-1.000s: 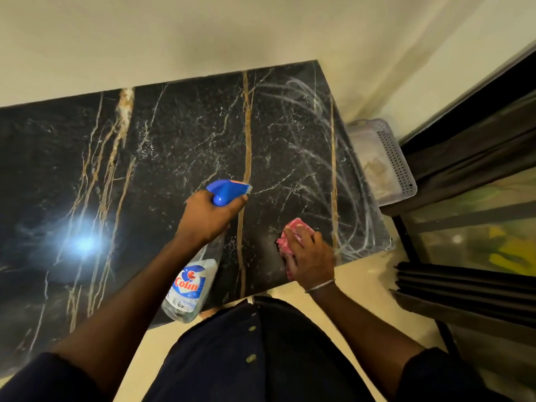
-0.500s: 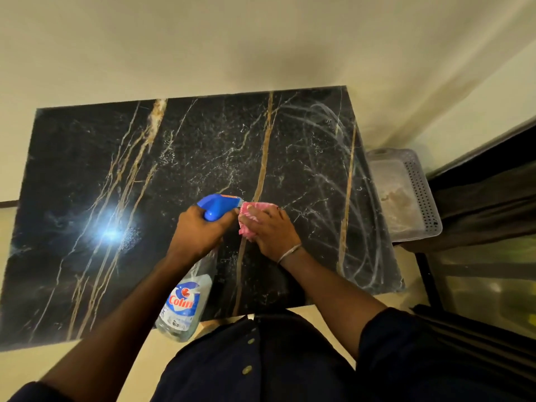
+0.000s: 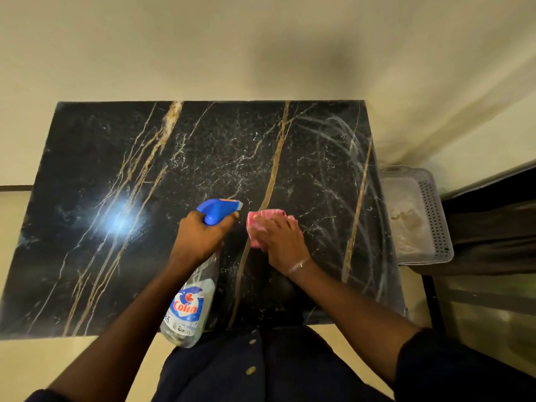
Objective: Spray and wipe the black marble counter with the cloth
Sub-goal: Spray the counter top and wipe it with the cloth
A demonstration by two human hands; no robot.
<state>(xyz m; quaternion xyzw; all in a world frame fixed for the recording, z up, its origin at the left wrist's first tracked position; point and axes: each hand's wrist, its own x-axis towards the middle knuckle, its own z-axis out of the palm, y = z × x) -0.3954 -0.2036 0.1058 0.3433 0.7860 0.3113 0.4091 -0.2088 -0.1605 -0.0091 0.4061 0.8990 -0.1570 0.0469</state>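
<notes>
The black marble counter (image 3: 95, 256) with gold and white veins fills the middle of the view. My left hand (image 3: 200, 236) grips the blue trigger head of a clear spray bottle (image 3: 188, 309), nozzle pointing right and away, bottle body hanging toward me. My right hand (image 3: 281, 236) presses a folded pink cloth (image 3: 258, 224) flat on the counter, just right of the nozzle. Fine spray droplets speckle the stone beyond both hands. Curved wet wipe streaks cover the counter's right part.
A grey perforated plastic basket (image 3: 435, 216) sits right of the counter, below its level. A cream wall runs behind the counter. Dark furniture stands at far right. A bright light reflection glares on the counter's left half.
My right hand carried the cloth from the counter's near right edge leftward to beside the nozzle, then eased slightly right. The view rose, showing the whole counter.
</notes>
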